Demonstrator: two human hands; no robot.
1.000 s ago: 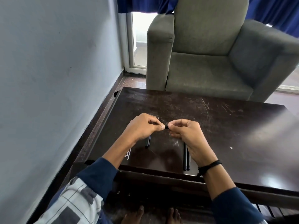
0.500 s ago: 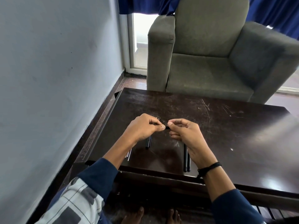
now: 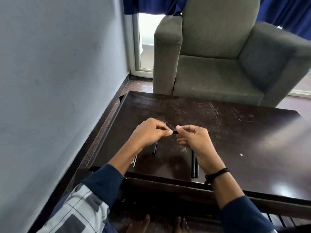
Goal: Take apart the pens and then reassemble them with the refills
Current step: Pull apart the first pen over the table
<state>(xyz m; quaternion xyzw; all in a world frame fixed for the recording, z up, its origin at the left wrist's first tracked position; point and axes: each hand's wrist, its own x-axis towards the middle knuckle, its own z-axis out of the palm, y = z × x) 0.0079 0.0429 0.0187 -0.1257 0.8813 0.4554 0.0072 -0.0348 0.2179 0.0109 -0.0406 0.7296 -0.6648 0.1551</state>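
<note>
**Both hands pinched on one small pen part above the table**

Here we are over the dark, scratched table [image 3: 218,132], and both hands meet in the middle. The left hand [image 3: 151,133] has its fingers curled in, thumb and forefinger pinching one end of a short black pen part [image 3: 175,132]. The right hand [image 3: 195,140] pinches the other end the same way, thumb on top. The piece is held level between the two sets of fingertips, just above the tabletop, and only a sliver of it shows, so I cannot tell exactly which part of the pen it is.

Down on the table, a black barrel [image 3: 154,148] lies just under the left hand, half hidden by it. Thin pale refills [image 3: 134,160] peek out beside the left forearm, near the front-left edge. Over on the other side, two black pens [image 3: 194,165] lie side by side, running towards the front edge, right next to the right wrist with its black wristband [image 3: 217,174].

Beyond the table stands a grey armchair [image 3: 218,64], with a pale wall [image 3: 58,81] on the left and blue curtains [image 3: 151,5] up top.
</note>
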